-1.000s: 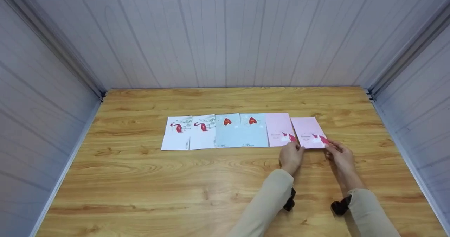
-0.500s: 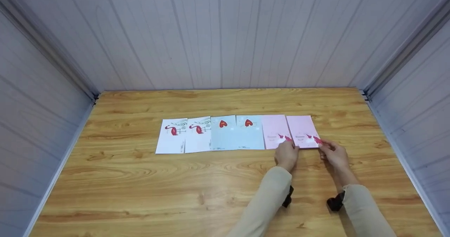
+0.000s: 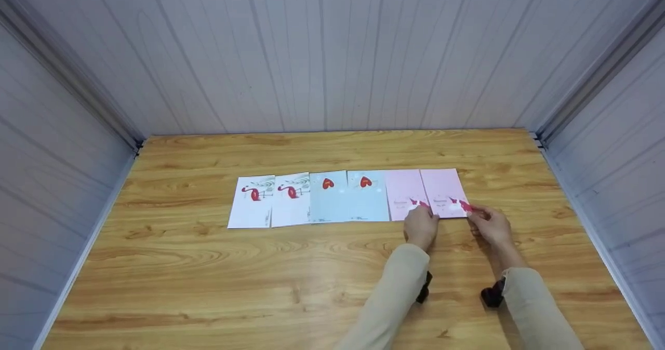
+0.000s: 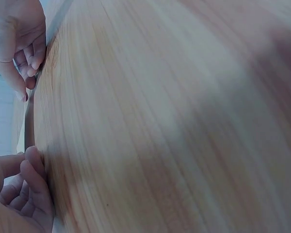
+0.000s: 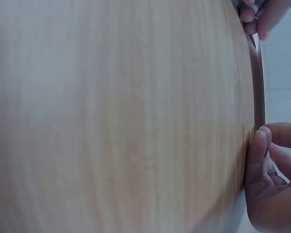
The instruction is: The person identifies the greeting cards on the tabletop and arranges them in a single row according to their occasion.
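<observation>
In the head view, a pink card (image 3: pixel 446 189) with a unicorn print forms the right end of a row, its left edge against another pink card (image 3: pixel 404 186). My left hand (image 3: pixel 421 228) pinches the end card's near-left corner and covers part of its neighbour's lower corner. At the near-right corner, my right hand (image 3: pixel 491 227) holds the same card between thumb and fingers. From the left wrist, the left hand (image 4: pixel 19 194) is seen gripping the thin card edge. The right wrist view shows the right hand (image 5: pixel 276 179) pinching that edge from its other end.
Leftward in the row lie two light blue heart cards (image 3: pixel 329 202) (image 3: pixel 368 204) and two white flamingo cards (image 3: pixel 249 212) (image 3: pixel 291 212). They rest on a wood-grain table (image 3: pixel 208 287). Pale panel walls (image 3: pixel 332 54) enclose its back and sides.
Both hands have slid the end pink card left and slightly away, closing the gap to its neighbour and straightening it. The head view has shifted slightly.
</observation>
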{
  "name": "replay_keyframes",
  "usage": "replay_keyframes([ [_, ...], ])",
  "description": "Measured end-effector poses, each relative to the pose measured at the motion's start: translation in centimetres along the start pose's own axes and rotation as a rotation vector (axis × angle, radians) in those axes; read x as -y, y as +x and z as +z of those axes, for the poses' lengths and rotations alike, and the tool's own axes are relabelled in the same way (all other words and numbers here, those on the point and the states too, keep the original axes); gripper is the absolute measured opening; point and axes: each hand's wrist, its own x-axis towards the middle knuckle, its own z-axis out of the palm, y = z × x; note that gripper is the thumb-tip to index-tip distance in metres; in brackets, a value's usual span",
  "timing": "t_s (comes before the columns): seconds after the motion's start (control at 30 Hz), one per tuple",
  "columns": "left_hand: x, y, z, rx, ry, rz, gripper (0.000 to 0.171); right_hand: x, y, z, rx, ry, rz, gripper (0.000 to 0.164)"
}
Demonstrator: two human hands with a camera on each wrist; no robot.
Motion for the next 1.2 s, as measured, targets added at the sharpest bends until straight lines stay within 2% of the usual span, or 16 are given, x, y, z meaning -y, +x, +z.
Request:
replay_keyframes([
  [0.4, 0.4, -0.3, -0.4, 0.009, -0.044, -0.005, 0.024, 0.0, 0.0, 0.3, -0.005, -0.045, -0.036, 0.039],
  [0.63, 0.8, -0.3, -0.2, -0.008, -0.062, 0.090, 0.030, -0.2, 0.3, 0.0, -0.044, -0.074, -0.101, 0.040],
  [0.83, 1.6, 0.7, -0.1, -0.033, -0.114, 0.183, 0.023, -0.8, 0.6, 0.1, -0.092, 0.057, -0.065, 0.041],
  [0.93, 1.9, 1.4, -1.2, -0.064, -0.115, 0.245, 0.017, -1.1, 0.7, 0.1, -0.117, 0.140, -0.031, 0.040],
  [1.03, 2.2, 2.1, -3.0, -0.077, -0.126, 0.311, 0.014, -1.3, 0.6, -0.2, -0.129, 0.211, 0.002, 0.039],
  [1.13, 3.0, 2.8, -5.1, -0.091, -0.123, 0.379, 0.014, -1.3, 0.5, -0.8, -0.144, 0.223, -0.001, 0.039],
  [1.2, 3.7, 3.2, -6.7, -0.107, -0.108, 0.430, 0.015, -1.2, 0.3, -1.4, -0.152, 0.173, -0.024, 0.040],
])
